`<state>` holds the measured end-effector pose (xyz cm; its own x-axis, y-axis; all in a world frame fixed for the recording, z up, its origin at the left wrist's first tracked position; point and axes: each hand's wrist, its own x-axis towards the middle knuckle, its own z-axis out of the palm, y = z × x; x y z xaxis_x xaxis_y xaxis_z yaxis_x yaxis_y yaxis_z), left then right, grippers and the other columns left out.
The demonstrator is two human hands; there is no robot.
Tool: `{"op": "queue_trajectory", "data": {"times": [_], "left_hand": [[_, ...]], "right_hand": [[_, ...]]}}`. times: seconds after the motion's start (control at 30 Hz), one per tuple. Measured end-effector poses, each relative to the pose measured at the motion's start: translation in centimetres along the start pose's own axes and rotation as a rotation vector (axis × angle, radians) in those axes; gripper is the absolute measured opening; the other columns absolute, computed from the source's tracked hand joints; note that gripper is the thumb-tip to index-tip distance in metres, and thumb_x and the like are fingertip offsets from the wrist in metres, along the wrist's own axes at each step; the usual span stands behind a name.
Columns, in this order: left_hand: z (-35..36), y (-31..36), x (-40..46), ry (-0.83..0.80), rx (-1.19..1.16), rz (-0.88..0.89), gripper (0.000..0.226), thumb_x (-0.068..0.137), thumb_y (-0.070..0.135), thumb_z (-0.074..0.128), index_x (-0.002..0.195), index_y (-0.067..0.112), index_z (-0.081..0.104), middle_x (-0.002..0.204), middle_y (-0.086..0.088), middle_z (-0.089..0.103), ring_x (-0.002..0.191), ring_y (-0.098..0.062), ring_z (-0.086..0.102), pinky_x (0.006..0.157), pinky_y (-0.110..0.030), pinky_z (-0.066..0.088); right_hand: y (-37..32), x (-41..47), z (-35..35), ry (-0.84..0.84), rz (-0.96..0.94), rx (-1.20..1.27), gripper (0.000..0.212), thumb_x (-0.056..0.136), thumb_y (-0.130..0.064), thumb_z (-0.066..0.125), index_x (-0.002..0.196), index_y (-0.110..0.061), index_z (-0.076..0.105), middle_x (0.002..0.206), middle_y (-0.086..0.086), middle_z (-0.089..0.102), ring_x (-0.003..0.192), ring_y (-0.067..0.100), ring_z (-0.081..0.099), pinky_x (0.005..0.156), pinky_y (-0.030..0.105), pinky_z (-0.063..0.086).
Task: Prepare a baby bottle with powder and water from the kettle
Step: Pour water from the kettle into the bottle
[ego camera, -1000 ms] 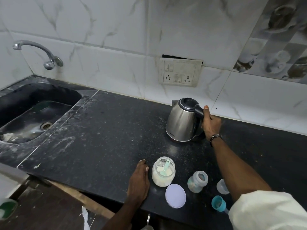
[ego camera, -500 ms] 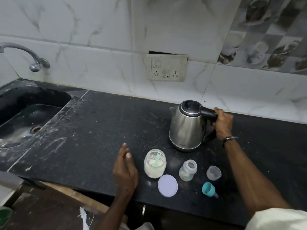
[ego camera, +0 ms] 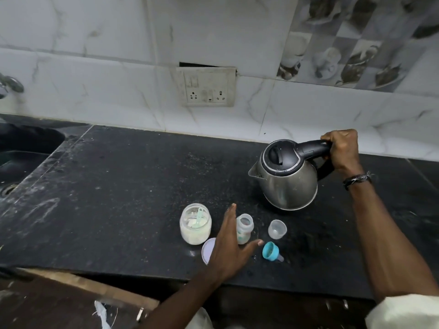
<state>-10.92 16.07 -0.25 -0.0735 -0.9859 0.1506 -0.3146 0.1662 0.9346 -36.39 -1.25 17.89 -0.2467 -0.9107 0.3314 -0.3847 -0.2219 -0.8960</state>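
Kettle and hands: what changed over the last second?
The right hand has lifted the kettle off the counter and tilted it toward the bottle. The left hand left the counter edge and reaches open around the bottle. Jar, lid, cap and teat ring stayed put.

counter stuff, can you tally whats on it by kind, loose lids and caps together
Kettles: 1, the steel kettle gripped by the right hand
Jars: 1, the powder jar with a scoop inside
Bottles: 1, the baby bottle, the open left hand beside it
Loose lids and caps: 3, white jar lid, clear cap, teal nipple ring
Total: 6
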Motion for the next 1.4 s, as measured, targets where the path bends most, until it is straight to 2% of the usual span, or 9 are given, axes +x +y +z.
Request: {"op": "queue_trajectory", "data": {"times": [0.13,0.27,0.33,0.43,0.53,0.8,1.0,1.23,1.4], "left_hand": [[1.1,-1.7,1.3,-0.016,0.057,-0.175,0.112,0.078,0.037,0.088,0.161,0.01,0.018,0.168,-0.003,0.025,0.154,-0.015,0.026,0.121,-0.019,0.02],[1.5,-2.0,2.1,0.004,0.079,-0.209,0.106,0.078,0.036,0.088,0.16,0.008,0.026,0.164,-0.004,0.035,0.151,-0.017,0.034,0.121,-0.024,0.026],[1.6,-2.2,2.2,0.007,0.072,-0.221,0.101,0.078,0.038,0.087,0.158,0.01,0.033,0.16,-0.001,0.043,0.147,-0.017,0.04,0.121,-0.029,0.031],[1.6,-2.8,2.4,0.018,0.108,-0.176,0.069,0.08,0.046,0.082,0.138,0.02,0.054,0.132,0.004,0.067,0.121,-0.014,0.063,0.106,-0.04,0.05],[1.5,-3.0,2.2,0.042,0.116,-0.108,0.042,0.083,0.039,0.08,0.118,0.023,0.062,0.106,0.012,0.072,0.097,-0.006,0.068,0.088,-0.038,0.056],[1.3,-3.0,2.3,0.044,0.137,-0.067,0.043,0.082,0.036,0.081,0.12,0.023,0.065,0.105,0.01,0.074,0.095,-0.006,0.069,0.084,-0.026,0.055],[1.1,-3.0,2.5,0.041,0.155,-0.053,0.047,0.081,0.032,0.083,0.123,0.021,0.065,0.109,0.006,0.075,0.098,-0.009,0.07,0.087,-0.024,0.053],[0.9,-3.0,2.7,0.035,0.163,-0.065,0.049,0.081,0.032,0.083,0.125,0.02,0.065,0.111,0.004,0.075,0.1,-0.013,0.07,0.089,-0.032,0.056],[0.8,-2.9,2.7,0.027,0.175,-0.061,0.046,0.079,0.035,0.082,0.12,0.022,0.066,0.107,0.006,0.075,0.096,-0.013,0.071,0.086,-0.036,0.057]], "right_hand": [[-0.2,-0.5,-0.3,-0.103,-0.057,-0.114,0.047,0.063,-0.03,0.053,0.055,0.016,0.049,0.037,0.0,0.039,0.036,0.019,0.037,0.038,0.022,0.028],[-0.3,-0.6,0.2,-0.187,-0.148,-0.254,0.054,0.062,-0.036,0.049,0.055,0.018,0.046,0.053,0.01,0.042,0.053,0.02,0.035,0.045,0.039,0.031],[-0.7,-0.9,0.7,-0.233,-0.178,-0.299,0.049,0.061,-0.035,0.048,0.05,0.012,0.043,0.05,0.006,0.037,0.052,0.019,0.031,0.046,0.033,0.026],[-1.1,-1.4,1.5,-0.294,-0.219,-0.352,0.037,0.064,-0.027,0.05,0.046,0.004,0.04,0.049,0.003,0.03,0.051,0.016,0.027,0.047,0.029,0.019],[-1.2,-1.6,2.1,-0.328,-0.23,-0.401,0.033,0.066,-0.02,0.05,0.046,0.004,0.04,0.048,0.004,0.03,0.052,0.016,0.027,0.047,0.028,0.018],[-2.4,-2.9,3.9,-0.4,-0.32,-0.504,0.035,0.066,-0.02,0.048,0.038,-0.039,0.055,0.034,-0.015,0.046,0.037,0.01,0.038,0.043,0.023,0.024],[-2.3,-2.7,4.9,-0.415,-0.417,-0.612,0.028,0.061,-0.031,0.042,0.035,-0.023,0.043,0.041,0.008,0.057,0.042,0.034,0.048,0.046,0.025,0.027],[-3.1,-2.8,5.2,-0.414,-0.487,-0.696,0.028,0.064,-0.025,0.047,0.039,-0.01,0.048,0.038,0.013,0.048,0.04,0.023,0.028,0.044,0.026,0.023],[-3.5,-2.9,5.7,-0.421,-0.521,-0.766,0.033,0.063,-0.029,0.042,0.041,-0.006,0.05,0.039,0.013,0.051,0.039,0.029,0.032,0.046,0.024,0.02]]}}
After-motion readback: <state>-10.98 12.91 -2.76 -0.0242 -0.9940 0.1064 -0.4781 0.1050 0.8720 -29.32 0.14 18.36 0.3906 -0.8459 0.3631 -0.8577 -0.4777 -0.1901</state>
